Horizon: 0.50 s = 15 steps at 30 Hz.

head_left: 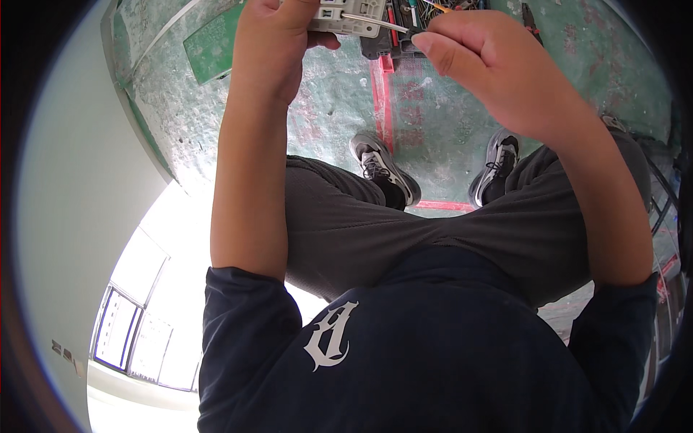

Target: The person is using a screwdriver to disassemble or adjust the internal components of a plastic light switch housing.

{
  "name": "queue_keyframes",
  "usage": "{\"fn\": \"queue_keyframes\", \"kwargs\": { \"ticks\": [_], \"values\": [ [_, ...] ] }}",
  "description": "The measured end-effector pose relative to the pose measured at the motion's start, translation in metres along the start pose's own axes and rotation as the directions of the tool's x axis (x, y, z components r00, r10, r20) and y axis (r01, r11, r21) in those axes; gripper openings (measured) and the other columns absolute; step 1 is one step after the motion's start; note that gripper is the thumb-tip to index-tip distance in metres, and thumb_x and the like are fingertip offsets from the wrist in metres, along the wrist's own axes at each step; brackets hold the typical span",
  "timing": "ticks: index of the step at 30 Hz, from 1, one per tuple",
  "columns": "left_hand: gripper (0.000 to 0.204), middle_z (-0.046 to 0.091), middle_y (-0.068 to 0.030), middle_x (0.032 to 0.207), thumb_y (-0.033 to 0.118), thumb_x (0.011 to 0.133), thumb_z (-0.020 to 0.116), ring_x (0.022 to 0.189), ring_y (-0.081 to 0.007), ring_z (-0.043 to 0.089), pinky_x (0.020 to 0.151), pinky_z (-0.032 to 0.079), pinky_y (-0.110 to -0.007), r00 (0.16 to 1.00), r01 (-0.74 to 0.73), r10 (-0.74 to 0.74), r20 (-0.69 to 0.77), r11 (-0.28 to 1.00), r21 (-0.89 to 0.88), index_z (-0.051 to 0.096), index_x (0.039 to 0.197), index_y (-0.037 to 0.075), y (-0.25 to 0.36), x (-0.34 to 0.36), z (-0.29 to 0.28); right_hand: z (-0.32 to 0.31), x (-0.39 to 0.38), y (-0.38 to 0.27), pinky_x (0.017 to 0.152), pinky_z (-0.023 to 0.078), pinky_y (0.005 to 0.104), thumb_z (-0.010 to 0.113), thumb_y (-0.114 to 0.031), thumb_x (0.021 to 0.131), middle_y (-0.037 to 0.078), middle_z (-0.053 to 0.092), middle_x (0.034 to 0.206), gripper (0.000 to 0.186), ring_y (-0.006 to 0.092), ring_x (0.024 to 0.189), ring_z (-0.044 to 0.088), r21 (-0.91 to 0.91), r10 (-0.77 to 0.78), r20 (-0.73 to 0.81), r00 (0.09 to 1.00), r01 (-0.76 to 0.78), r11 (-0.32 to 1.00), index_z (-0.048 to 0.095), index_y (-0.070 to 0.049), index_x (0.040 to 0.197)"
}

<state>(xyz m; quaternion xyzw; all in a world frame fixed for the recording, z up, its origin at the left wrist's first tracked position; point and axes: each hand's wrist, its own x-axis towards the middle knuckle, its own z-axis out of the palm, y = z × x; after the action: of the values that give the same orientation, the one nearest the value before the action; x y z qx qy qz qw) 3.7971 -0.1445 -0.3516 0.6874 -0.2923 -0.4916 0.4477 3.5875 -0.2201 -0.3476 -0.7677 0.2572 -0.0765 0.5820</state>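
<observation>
Fingers clamp: left hand (271,50) on white panel (352,27), right hand (482,63) on screwdriver (375,23); sideways pressure could make me slip.

- Off-white plastic panel (352,27), roughly rectangular with rounded corners and small recesses in the face on view; gripped at its left edge by the left hand (280,32), partly cut off by the view's top.
- Screwdriver (381,24), slim metal shaft and dark collar, handle hidden in the right hand (491,58); shaft slants across the panel's right edge, tip at a recess, contact unclear.
</observation>
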Motion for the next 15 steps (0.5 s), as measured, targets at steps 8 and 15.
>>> {"fn": "queue_keyframes", "kwargs": {
  "ticks": [8,15],
  "values": [
    [0.049,0.061,-0.0015,0.076,0.052,0.089,0.059,0.062,-0.0090,0.058,0.051,0.045,-0.022,0.997,0.000,0.004,-0.072,0.998,0.059,0.056,0.105,0.005,0.003,0.003,0.000,0.003,0.002,-0.010,0.050,0.033,0.0312,0.048,-0.027,0.098,0.003,0.041,0.055,0.034,0.0125,0.050,0.038,-0.530,-0.161,-0.016,0.987,0.128,0.838,0.053,-0.002,0.076],
    [0.050,0.062,-0.0026,0.079,0.050,0.088,0.062,0.063,-0.0094,0.058,0.050,0.045,-0.023,0.986,-0.167,0.167,-0.013,0.985,0.041,0.055,0.106,0.004,0.007,-0.002,0.004,-0.010,0.007,-0.010,0.040,0.018,0.0206,0.051,-0.030,0.098,-0.008,0.035,0.052,0.032,0.0019,0.044,0.027,0.706,0.199,0.560,0.804,-0.589,0.393,0.054,-0.008,0.075]
  ]
}}
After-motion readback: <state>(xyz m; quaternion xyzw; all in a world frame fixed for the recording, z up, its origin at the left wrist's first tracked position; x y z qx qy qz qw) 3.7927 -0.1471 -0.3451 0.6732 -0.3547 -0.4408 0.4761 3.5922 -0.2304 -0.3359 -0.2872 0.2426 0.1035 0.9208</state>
